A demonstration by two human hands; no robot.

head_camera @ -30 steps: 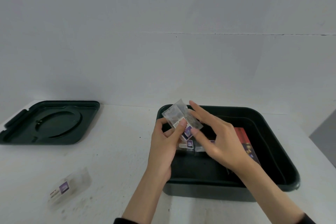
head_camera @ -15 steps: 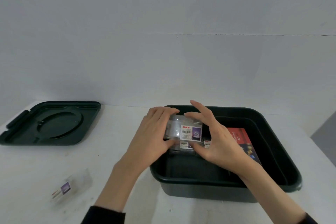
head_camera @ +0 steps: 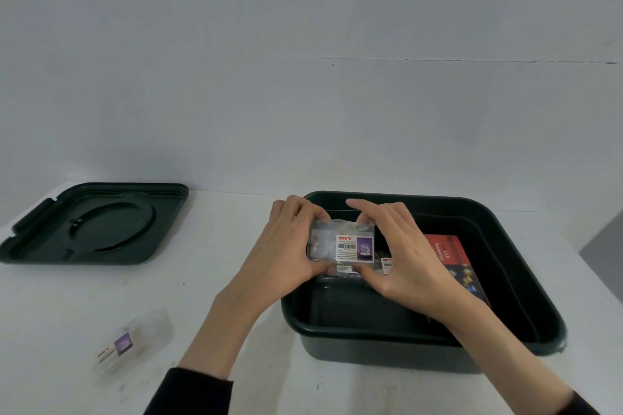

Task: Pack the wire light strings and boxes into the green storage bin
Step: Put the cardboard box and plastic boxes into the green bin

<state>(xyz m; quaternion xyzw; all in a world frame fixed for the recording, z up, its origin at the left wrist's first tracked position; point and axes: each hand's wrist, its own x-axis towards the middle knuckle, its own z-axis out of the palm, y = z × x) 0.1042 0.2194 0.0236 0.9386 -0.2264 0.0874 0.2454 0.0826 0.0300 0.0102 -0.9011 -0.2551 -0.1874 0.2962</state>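
The dark green storage bin [head_camera: 526,330] stands open on the white table at the right. Above its left half, my left hand [head_camera: 286,253] and my right hand [head_camera: 404,256] both pinch a clear packet of wire lights [head_camera: 340,244] with a white and purple label facing me. Under the packet lie more labelled clear packets [head_camera: 386,263] inside the bin. A red LED box [head_camera: 448,256] lies flat in the bin's right part. Another clear packet [head_camera: 133,340] lies on the table at the lower left.
The bin's green lid [head_camera: 94,222] lies upside down on the table at the far left. A white wall rises right behind the table. The table's right edge runs close to the bin.
The packet has turned from tilted to level with its label facing me, and both hands have lowered it slightly over the bin. My left hand now grips its left end.
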